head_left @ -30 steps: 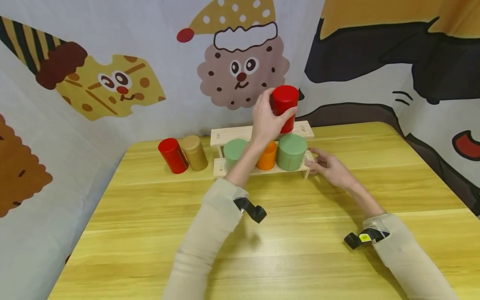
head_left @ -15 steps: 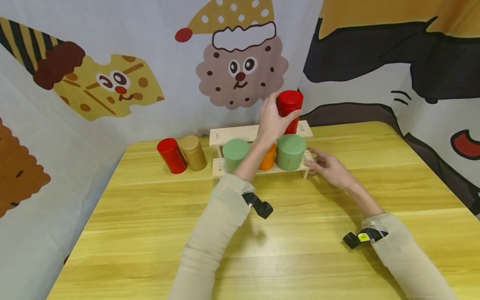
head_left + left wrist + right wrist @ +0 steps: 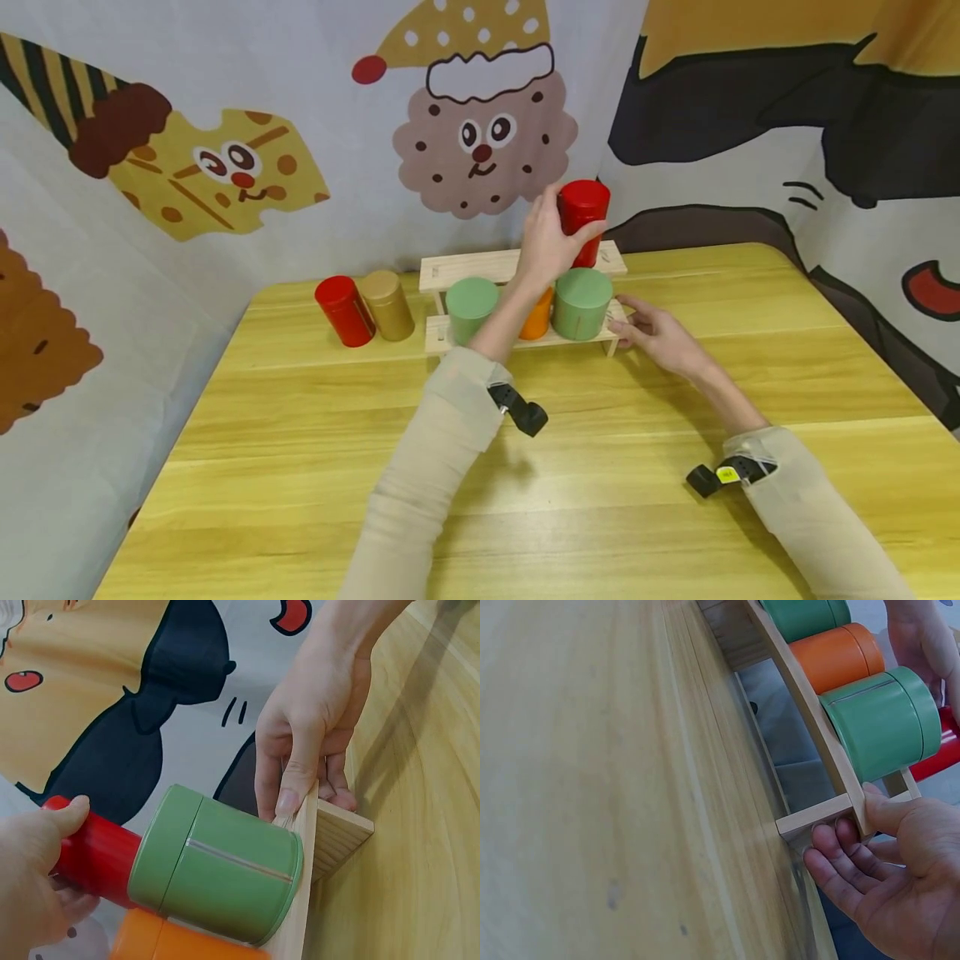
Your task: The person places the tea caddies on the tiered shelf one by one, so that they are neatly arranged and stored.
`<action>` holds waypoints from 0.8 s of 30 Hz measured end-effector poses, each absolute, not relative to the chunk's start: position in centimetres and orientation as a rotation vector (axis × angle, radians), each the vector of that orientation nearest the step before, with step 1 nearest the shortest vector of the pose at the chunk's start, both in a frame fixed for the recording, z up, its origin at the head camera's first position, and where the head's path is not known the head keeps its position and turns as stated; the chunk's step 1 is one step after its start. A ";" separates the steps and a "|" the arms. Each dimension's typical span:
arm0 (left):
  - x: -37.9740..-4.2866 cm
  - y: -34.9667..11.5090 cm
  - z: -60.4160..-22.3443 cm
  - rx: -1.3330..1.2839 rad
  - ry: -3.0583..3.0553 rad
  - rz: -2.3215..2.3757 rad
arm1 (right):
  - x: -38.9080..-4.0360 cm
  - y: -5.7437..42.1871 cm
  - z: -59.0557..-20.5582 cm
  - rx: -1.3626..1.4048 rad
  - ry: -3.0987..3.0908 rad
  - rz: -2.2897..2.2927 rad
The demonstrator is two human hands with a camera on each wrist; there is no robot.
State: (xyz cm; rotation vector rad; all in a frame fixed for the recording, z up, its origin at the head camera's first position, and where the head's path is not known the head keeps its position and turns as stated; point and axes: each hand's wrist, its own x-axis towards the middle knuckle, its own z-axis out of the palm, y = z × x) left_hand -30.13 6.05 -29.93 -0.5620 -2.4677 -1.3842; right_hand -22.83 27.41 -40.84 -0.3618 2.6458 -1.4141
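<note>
My left hand [image 3: 546, 242] grips a red canister [image 3: 585, 218] round its side, over the right end of the upper tier of a two-tier wooden rack [image 3: 480, 267]. On the lower tier stand a green canister [image 3: 472, 308] at left, an orange canister [image 3: 537, 315] partly behind my left wrist, and a second green canister [image 3: 583, 304] at right. With thumb on top and fingers below, my right hand [image 3: 660, 337] holds the rack's right end. In the left wrist view the lower part of the red canister [image 3: 101, 855] is hidden behind the right green canister [image 3: 217, 862].
Another red canister [image 3: 345, 311] and a gold canister [image 3: 387, 306] stand side by side on the wooden table [image 3: 300, 467], left of the rack. A cartoon-printed cloth [image 3: 337, 58] hangs behind the table.
My left hand has carried the red canister slightly right and lower, toward the upper tier's right end, barely shifting in the last half second. My right hand stays on the rack.
</note>
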 end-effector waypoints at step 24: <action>-28.3 1.5 -29.3 -0.520 -2.407 -1.468 | -22.8 27.3 -40.8 -0.367 2.661 -1.403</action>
